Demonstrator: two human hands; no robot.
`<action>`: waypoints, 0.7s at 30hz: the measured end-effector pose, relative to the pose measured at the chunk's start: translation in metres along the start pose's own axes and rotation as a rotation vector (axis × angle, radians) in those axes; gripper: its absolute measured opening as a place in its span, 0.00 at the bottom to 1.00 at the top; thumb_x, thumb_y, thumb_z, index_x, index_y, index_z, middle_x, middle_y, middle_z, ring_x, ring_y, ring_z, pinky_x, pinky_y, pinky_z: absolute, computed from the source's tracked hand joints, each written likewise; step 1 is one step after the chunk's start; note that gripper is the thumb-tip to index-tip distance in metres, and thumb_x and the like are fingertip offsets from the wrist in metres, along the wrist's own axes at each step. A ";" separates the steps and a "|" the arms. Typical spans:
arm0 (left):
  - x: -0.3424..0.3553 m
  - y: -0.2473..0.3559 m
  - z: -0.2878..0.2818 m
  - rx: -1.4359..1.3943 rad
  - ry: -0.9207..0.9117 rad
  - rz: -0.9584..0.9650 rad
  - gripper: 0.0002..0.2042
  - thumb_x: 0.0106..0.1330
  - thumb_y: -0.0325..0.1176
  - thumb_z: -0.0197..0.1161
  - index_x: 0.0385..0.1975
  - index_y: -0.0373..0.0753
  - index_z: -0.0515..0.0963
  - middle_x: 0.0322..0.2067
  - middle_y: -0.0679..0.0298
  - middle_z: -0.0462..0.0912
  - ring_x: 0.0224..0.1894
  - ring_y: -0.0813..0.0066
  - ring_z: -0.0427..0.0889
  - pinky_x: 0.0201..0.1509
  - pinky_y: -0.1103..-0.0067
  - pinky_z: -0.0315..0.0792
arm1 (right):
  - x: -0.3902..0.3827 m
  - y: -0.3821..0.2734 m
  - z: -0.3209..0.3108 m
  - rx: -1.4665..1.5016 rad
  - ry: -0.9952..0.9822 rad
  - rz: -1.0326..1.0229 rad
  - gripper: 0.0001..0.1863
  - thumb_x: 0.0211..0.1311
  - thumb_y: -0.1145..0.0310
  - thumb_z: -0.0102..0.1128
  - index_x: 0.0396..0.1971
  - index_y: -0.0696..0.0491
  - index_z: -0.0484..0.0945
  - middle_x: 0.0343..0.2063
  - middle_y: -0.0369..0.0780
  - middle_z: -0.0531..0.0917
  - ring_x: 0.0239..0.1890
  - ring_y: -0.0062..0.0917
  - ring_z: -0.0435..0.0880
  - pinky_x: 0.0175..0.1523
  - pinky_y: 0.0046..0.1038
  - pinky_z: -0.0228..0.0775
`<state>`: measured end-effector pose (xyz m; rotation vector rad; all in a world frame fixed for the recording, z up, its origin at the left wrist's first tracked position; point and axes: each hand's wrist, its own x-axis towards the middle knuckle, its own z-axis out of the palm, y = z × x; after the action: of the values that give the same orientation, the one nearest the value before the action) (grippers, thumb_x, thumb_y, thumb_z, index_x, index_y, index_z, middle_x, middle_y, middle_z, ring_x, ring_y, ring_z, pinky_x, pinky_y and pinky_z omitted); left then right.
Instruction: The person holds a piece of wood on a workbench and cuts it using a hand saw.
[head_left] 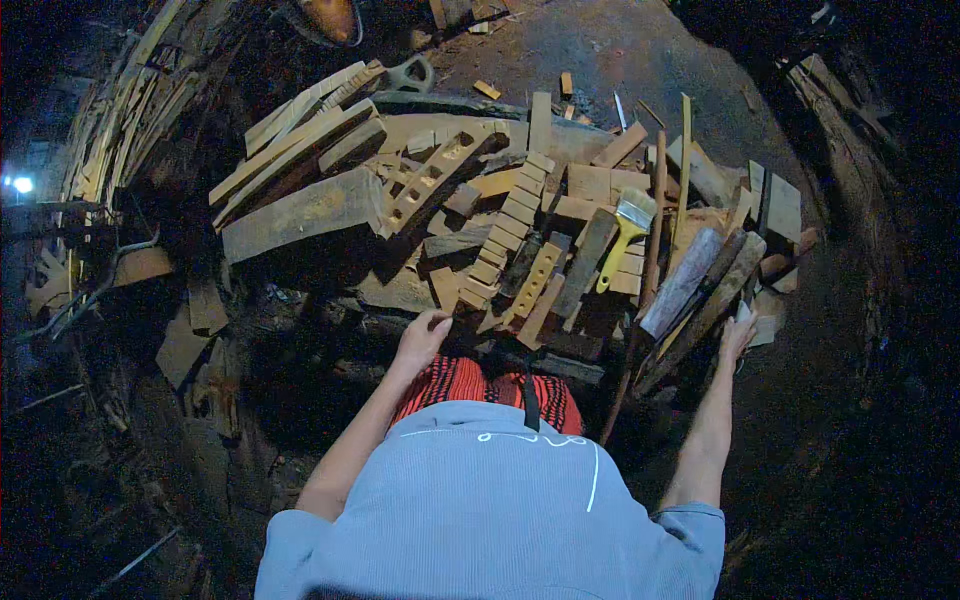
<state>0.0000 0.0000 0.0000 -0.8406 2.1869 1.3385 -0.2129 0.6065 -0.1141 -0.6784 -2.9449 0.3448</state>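
Note:
My left hand [420,342] is closed in a loose curl at the near edge of the wood pile, just below a small wedge-shaped wood piece [444,288]; nothing shows in its fingers. At the pile's right end my right hand [738,336] has its fingers closed around a small pale piece [743,312], too hidden to name. Left of it lie a rough wooden stick [712,305] and a thick greyish round club [682,283]. A yellow-handled paintbrush [625,235] rests bristles away from me among the blocks, near a row of small wood blocks [513,222] and a strip with drilled holes [538,280].
Long boards [300,150] and a wide plank [300,215] are stacked at the left of the pile. A thin brown rod [657,215] stands up through its right part. Scrap wood and branches [105,275] lie at far left; dirt floor [660,60] lies beyond.

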 end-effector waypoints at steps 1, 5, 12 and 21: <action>0.008 0.002 0.000 0.011 0.068 0.042 0.18 0.60 0.39 0.57 0.47 0.37 0.70 0.46 0.50 0.73 0.49 0.59 0.74 0.52 0.71 0.66 | -0.009 -0.006 -0.004 0.028 0.051 -0.035 0.37 0.52 0.70 0.60 0.61 0.46 0.52 0.48 0.52 0.70 0.49 0.45 0.69 0.53 0.42 0.60; 0.031 0.023 0.024 0.133 0.243 0.308 0.18 0.60 0.38 0.57 0.46 0.34 0.69 0.43 0.48 0.72 0.48 0.53 0.72 0.52 0.70 0.65 | -0.022 -0.001 -0.030 0.194 0.146 -0.055 0.33 0.53 0.72 0.58 0.59 0.44 0.57 0.44 0.52 0.72 0.45 0.46 0.71 0.48 0.43 0.63; 0.036 0.053 0.066 0.078 0.023 0.478 0.18 0.59 0.37 0.58 0.44 0.32 0.70 0.41 0.48 0.72 0.46 0.52 0.72 0.50 0.69 0.65 | -0.037 0.031 -0.092 0.408 0.547 -0.067 0.22 0.60 0.63 0.55 0.51 0.59 0.67 0.42 0.47 0.77 0.43 0.35 0.76 0.49 0.34 0.65; 0.039 0.061 0.126 0.109 -0.361 0.514 0.17 0.58 0.36 0.60 0.42 0.30 0.71 0.37 0.47 0.75 0.42 0.53 0.74 0.47 0.68 0.68 | -0.144 -0.009 -0.207 0.984 0.624 0.032 0.16 0.63 0.57 0.47 0.31 0.55 0.73 0.30 0.35 0.75 0.35 0.21 0.72 0.46 0.26 0.63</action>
<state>-0.0637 0.1243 -0.0417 0.0243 2.2250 1.4395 -0.0573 0.5753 0.0824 -0.5260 -1.8397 1.1953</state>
